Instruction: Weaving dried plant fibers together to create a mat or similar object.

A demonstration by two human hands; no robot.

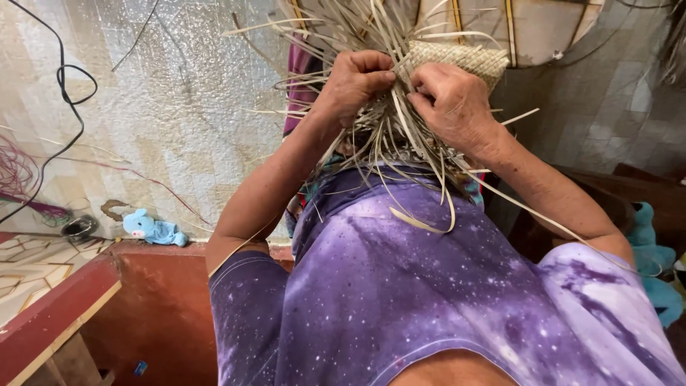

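Centrally, item one: left hand (357, 78), fingers curled tight around a bunch of loose pale straw strips (389, 136), gripping them just below the woven part.

Item two: right hand (450, 100), fingers bent narrow, fingertips pinching single strips at the edge of the weave, touching the left hand's knuckles.

Item three: woven piece (457, 58), a tan plaited band or rim, held up between both hands at the far middle of the scene, well above the lap. Unwoven strip ends fan out above and hang down below it, some trailing over the shirt.

Handling, as a judgement: the piece looks very light and springy; the flat strips are likely dry, bend readily along their length but may crease or split if folded sharply, and look smooth enough to slip from a loose grip. The safest hold seems to be the finished woven band, which is firmer, or the strips bunched close to it, not their free tips.

Item four: purple speckled shirt (400, 300), filling the near middle, sleeves on both arms.

Item five: blue soft toy (151, 229), lying to the left on a red ledge (64, 300) against the pale wall (164, 114).

Item six: small dark metal bowl (78, 227), just left of the toy.

Item seven: black cable (68, 78), looped on the wall at far left.

Item eight: teal plush thing (654, 257), at the right edge, partly hidden.
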